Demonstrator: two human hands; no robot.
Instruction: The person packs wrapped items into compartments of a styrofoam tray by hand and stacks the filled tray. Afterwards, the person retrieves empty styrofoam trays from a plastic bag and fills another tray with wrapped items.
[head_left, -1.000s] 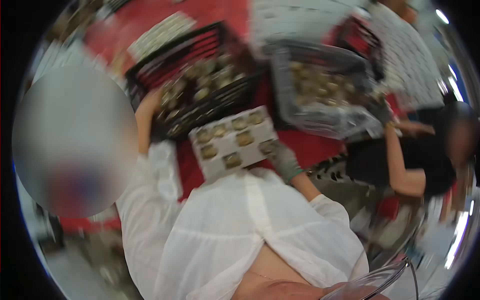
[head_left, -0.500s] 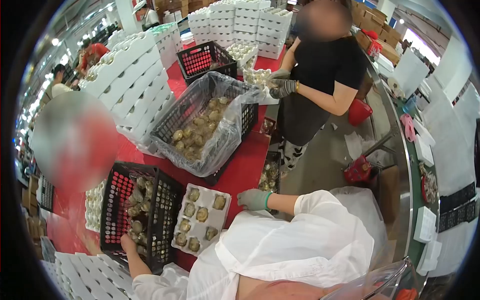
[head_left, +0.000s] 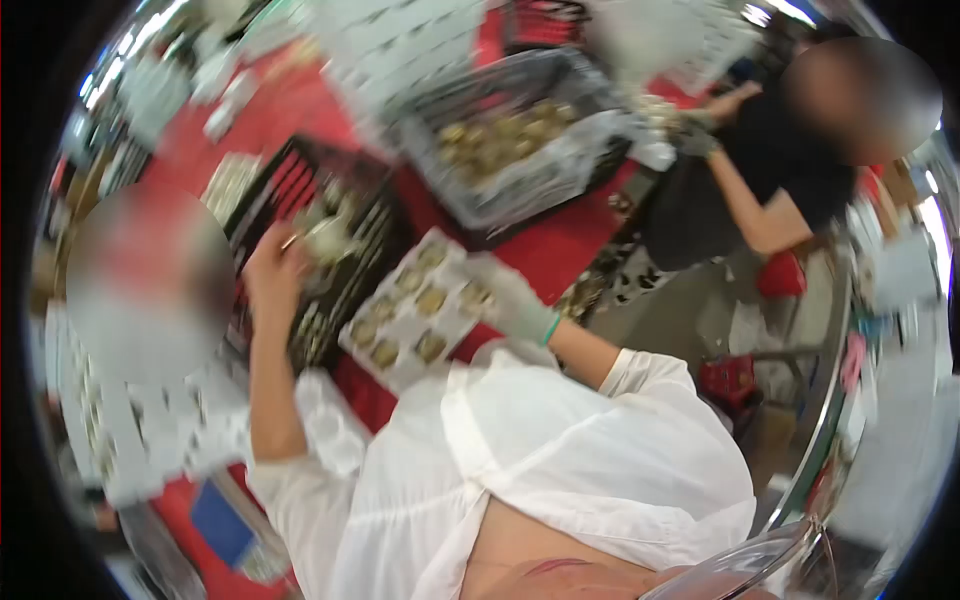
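My bare left hand is over the black plastic crate, fingers curled together; blur hides what they hold. Beside the fingertips is a pale, shiny plastic-wrapped bundle in the crate. My right hand, in a pale glove with a green cuff, reaches to the right corner of the white moulded tray. Its fingertips are at a round brownish piece in a cup there; whether they grip it I cannot tell. Several similar round pieces sit in other cups.
Behind the tray stands a plastic-lined crate of round golden pieces on the red table. A person in black works at far right with gloved hands. White trays are stacked at left and back.
The view has turned and blurred. My left hand has risen from low in the crate to its upper part. My right hand has moved from beside the tray onto its right corner.
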